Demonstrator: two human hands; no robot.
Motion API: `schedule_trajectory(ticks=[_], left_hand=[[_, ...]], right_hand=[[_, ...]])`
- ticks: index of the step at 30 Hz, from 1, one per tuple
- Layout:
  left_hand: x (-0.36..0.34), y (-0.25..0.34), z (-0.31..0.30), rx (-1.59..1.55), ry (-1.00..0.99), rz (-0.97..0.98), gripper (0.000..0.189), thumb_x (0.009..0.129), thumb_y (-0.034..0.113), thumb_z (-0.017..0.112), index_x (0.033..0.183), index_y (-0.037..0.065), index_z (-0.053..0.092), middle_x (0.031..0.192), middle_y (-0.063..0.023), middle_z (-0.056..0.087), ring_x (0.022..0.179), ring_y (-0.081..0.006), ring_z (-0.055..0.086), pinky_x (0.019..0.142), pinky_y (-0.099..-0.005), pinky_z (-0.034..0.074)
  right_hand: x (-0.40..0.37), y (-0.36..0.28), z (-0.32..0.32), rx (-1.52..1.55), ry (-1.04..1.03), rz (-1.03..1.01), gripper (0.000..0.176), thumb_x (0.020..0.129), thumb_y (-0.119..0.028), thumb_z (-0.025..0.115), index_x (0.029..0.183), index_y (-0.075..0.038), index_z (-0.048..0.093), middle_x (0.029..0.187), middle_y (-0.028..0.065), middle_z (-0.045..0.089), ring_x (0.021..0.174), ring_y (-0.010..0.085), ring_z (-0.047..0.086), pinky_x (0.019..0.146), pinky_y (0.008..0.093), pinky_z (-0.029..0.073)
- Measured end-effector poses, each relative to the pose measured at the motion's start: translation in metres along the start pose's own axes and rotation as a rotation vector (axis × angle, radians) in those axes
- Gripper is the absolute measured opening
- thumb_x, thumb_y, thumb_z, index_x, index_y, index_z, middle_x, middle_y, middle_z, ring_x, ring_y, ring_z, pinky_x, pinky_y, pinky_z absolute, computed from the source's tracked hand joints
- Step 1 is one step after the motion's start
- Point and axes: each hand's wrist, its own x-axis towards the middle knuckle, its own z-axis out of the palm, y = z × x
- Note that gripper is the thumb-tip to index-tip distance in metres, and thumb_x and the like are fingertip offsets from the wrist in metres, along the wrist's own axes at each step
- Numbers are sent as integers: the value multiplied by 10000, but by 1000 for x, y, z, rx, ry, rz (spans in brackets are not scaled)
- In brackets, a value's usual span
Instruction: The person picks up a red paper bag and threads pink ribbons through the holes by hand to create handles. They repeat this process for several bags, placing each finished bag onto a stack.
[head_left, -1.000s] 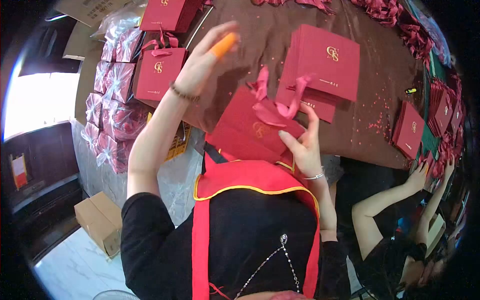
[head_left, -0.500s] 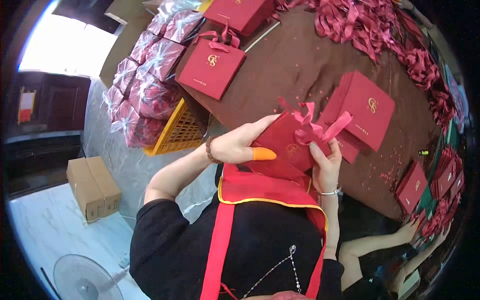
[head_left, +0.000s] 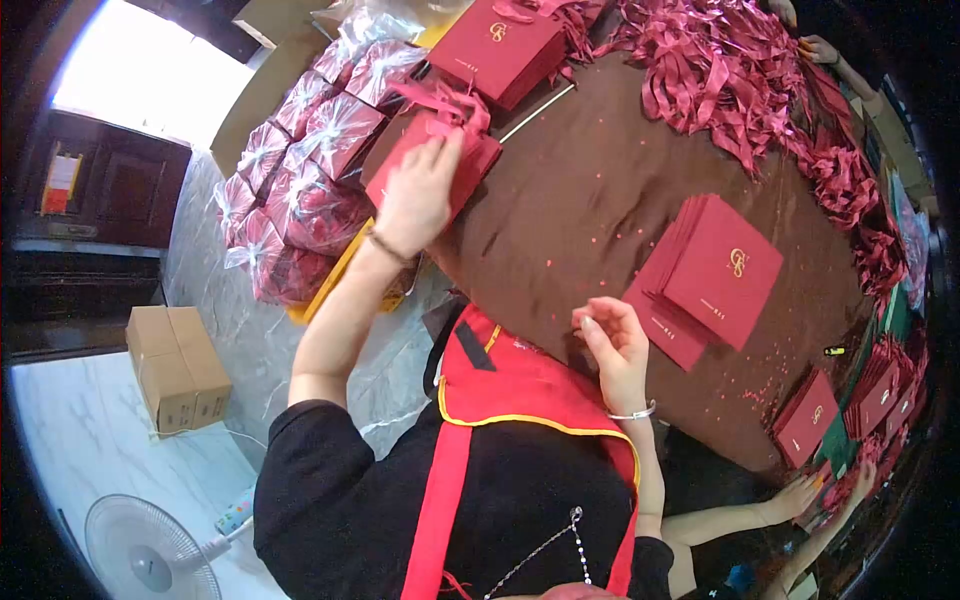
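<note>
My left hand [head_left: 420,195], with a beaded bracelet on its wrist, reaches to the left side of the table. Its fingers are closed on a red paper gift bag [head_left: 475,172] with pink ribbon handles, partly hidden by the hand and blurred by motion. My right hand [head_left: 615,345], a silver bangle at its wrist, hovers over the near table edge. Its fingers are loosely bent and hold nothing. To its right lies a fanned stack of flat red bags [head_left: 725,270] with gold lettering.
More red bags [head_left: 500,45] and a heap of pink ribbons [head_left: 700,70] lie on the brown-covered table [head_left: 540,220]. Plastic-wrapped bundles [head_left: 320,190] sit over a yellow crate [head_left: 340,275] at left. A carton [head_left: 178,370] and fan [head_left: 150,555] stand on the floor. Another person's hands [head_left: 800,497] work at lower right.
My left hand has carried the ribboned bag from in front of me to the upper left. My right hand has let go of it and stays near the table edge.
</note>
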Motion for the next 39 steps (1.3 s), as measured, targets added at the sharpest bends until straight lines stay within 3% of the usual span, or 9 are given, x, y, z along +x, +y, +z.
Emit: schedule_trajectory(ticks=[4,10,18,24,29,31,35,37,39], left_hand=[[3,11,38,217,45,-56,554,834,280,576,1302,34,410,1258,-149,472,1152,-301,448,863,-431,423],[7,8,34,166,-94,-96,643,829,390,575,1300,-8,391,1270,-176,459,1152,-340,438,857,-448,426],[15,-16,48,233,6,-71,565,797,274,581,1283,30,429,1259,-164,486,1132,-319,462,839,-456,423],[22,-31,51,173,1,-69,572,797,251,578,1298,28,415,1268,-171,478,1147,-326,447,878,-463,405],[25,-28,39,52,5,-113,618,822,367,580,1344,103,382,1288,-141,471,1165,-327,435,910,-470,366],[27,-22,37,273,91,-77,576,823,359,579,1315,102,424,1298,-132,461,1171,-311,428,919,-468,334],[44,36,12,-173,221,65,338,837,150,569,1163,61,565,1196,-142,540,1097,-302,496,918,-415,363],[52,87,14,-822,28,-7,278,844,84,577,1113,14,587,1049,-164,609,999,-293,581,872,-358,454],[48,134,29,-1039,-243,-60,376,851,137,595,1189,-11,521,1093,-174,591,1002,-277,584,864,-328,459]], right_hand=[[-4,5,-11,6,73,28,201,875,-36,564,1073,-17,535,958,78,621,895,136,589,790,267,481],[-4,-1,-19,6,115,52,188,874,-32,566,1060,-10,541,948,81,621,886,137,594,793,270,480],[-21,-32,-51,-86,325,-153,153,864,15,569,1017,16,553,954,91,619,899,143,600,820,258,473],[-25,-40,-90,-203,623,-306,116,888,-27,544,1003,-15,556,871,77,615,785,135,592,685,247,486],[-24,-43,-128,-202,854,-431,153,889,-60,562,1035,-18,555,909,68,616,821,123,579,702,228,460],[-15,-43,-137,-254,975,-445,173,889,-61,563,1056,-20,559,969,73,620,883,129,576,726,236,459],[-4,-36,-146,-96,908,-404,438,878,-76,581,1284,-26,423,1291,113,474,1200,198,447,1016,325,356],[1,-31,-141,-30,844,-364,514,884,-61,561,1350,-26,347,1375,137,368,1261,225,375,1050,348,310],[3,-31,-132,-30,818,-280,571,890,-71,553,1388,-6,283,1412,148,313,1294,241,327,1065,356,276]])
